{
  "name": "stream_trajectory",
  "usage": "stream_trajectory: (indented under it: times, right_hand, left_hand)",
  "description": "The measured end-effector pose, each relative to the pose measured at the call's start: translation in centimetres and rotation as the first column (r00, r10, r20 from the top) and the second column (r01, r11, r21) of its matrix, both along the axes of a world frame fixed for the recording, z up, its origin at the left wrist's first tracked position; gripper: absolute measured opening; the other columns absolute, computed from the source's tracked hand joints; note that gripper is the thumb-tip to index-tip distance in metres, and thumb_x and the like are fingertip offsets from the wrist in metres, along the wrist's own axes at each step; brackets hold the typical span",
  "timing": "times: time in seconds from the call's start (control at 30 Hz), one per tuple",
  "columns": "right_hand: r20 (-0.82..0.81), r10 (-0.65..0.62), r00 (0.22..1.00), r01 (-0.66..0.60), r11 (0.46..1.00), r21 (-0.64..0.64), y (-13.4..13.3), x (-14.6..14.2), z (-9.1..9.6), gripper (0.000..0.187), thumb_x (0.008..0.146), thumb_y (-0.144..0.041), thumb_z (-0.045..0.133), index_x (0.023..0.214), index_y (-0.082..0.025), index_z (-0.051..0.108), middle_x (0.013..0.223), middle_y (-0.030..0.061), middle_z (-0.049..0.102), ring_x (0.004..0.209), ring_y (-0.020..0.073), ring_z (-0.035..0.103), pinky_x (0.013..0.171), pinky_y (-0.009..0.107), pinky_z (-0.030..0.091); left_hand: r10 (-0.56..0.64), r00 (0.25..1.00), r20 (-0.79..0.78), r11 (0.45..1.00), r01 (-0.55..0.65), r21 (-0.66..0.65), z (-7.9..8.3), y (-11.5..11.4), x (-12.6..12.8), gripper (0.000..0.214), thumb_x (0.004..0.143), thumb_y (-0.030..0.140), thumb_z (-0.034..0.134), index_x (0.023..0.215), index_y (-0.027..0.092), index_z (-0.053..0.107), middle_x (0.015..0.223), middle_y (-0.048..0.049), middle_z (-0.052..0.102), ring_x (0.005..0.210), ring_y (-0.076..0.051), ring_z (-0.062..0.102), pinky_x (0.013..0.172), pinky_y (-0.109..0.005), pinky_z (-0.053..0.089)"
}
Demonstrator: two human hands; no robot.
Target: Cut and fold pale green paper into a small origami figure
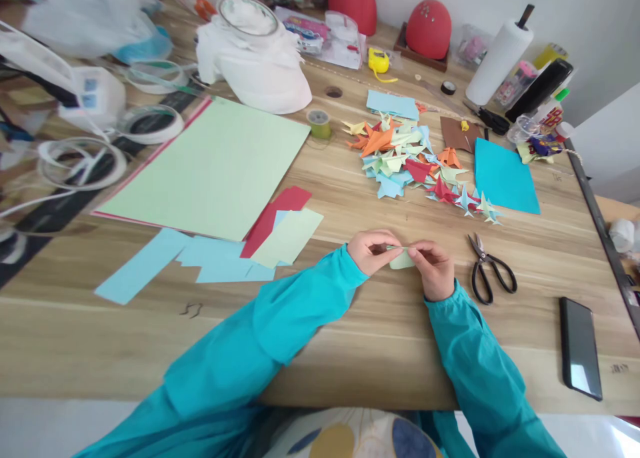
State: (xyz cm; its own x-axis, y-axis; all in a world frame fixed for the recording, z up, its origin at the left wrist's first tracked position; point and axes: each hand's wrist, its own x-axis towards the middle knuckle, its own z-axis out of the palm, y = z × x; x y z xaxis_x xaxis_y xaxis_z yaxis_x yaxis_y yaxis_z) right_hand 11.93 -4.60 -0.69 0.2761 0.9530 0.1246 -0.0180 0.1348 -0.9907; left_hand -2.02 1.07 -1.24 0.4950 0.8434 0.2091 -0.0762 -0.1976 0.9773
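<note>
The person's left hand (373,251) pinched one end of a small pale green paper piece (401,261) between thumb and fingers, while the right hand (437,268) gripped the other end the same way. The paper was held between the two hands, above the wooden table (350,358) and in front of the person's body. Black-handled scissors (481,254) lay just beside the right hand, their blades slightly apart, and a phone (580,348) lay farther right. Beyond the hands sat a pile of folded paper shapes (395,157) in orange, red, pale green and light blue, near a turquoise sheet (506,178). Light blue strips (143,266) lay to the left, beside a large pale green sheet (215,165).
</note>
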Motion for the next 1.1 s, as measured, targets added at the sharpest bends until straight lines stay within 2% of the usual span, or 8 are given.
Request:
stream_trajectory:
  times: [0.4, 0.73, 1.1]
  right_hand:
    - [0.006, 0.021, 1.0, -0.021, 1.0, -0.014, 0.08, 0.19, -0.07, 0.005, 0.065, -0.024, 0.068, 0.069, -0.022, 0.066, 0.069, -0.0002, 0.065, 0.064, 0.0131, 0.058, 0.06, 0.027, 0.047]
    - [0.004, 0.003, 1.0, -0.003, 0.998, -0.055, 0.04, 0.17, -0.01, 0.007, 0.064, -0.027, 0.069, 0.067, -0.022, 0.065, 0.068, 0.0, 0.064, 0.063, 0.0135, 0.057, 0.06, 0.028, 0.047]
    - [-0.04, 0.045, 0.998, -0.047, 0.998, -0.05, 0.06, 0.22, -0.02, 0.005, 0.064, -0.021, 0.069, 0.068, -0.022, 0.066, 0.067, -0.0009, 0.063, 0.06, 0.0116, 0.055, 0.057, 0.026, 0.045]
  left_hand:
    - [0.041, 0.999, 0.004, 0.999, -0.041, 0.006, 0.46, 0.03, -0.07, 0.012, 0.067, 0.023, 0.063, 0.068, 0.011, 0.064, 0.068, -0.0052, 0.059, 0.056, -0.009, 0.052, 0.044, -0.019, 0.039]
    - [0.033, 0.999, -0.016, 0.999, -0.033, 0.021, 0.78, 0.05, -0.14, 0.015, 0.068, 0.026, 0.062, 0.067, 0.011, 0.065, 0.067, -0.0055, 0.06, 0.055, -0.009, 0.052, 0.044, -0.02, 0.039]
    - [0.016, 0.999, -0.046, 0.999, -0.014, 0.043, 0.95, 0.11, -0.25, 0.017, 0.069, 0.026, 0.061, 0.066, 0.01, 0.065, 0.066, -0.0065, 0.059, 0.055, -0.01, 0.053, 0.045, -0.02, 0.039]
